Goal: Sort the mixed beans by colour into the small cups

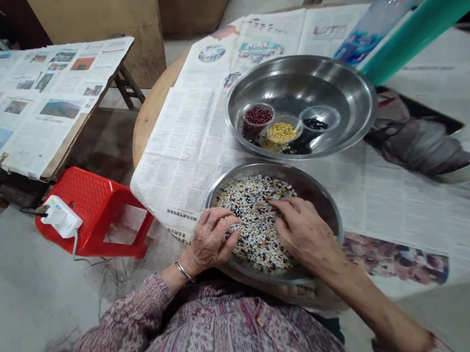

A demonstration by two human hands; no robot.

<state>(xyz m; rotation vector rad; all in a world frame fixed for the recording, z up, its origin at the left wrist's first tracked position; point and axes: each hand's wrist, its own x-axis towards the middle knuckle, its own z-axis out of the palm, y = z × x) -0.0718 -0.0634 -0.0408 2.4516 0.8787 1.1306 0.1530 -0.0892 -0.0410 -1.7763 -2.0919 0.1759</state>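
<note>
A steel bowl (330,209) in front of me holds a mix of white grains with black, yellow and dark red beans (253,220). My left hand (213,238) rests over its left rim, fingers bent and thumb apart, fingertips at the mix. From the right, my right hand (305,233) reaches in, index finger touching the beans and thumb held apart from it. I see nothing held in either hand. Behind stands a larger steel basin (336,84) with three clear cups: red beans (258,115), yellow beans (281,131) and black beans (315,123).
Newspaper (186,148) covers the round table. A blue-capped bottle (387,12), a green tube-like object (428,20) and a crumpled grey bag (422,142) lie to the right. At left are a red stool (82,193) with a white power strip (62,216) and another newspaper-covered table (65,78).
</note>
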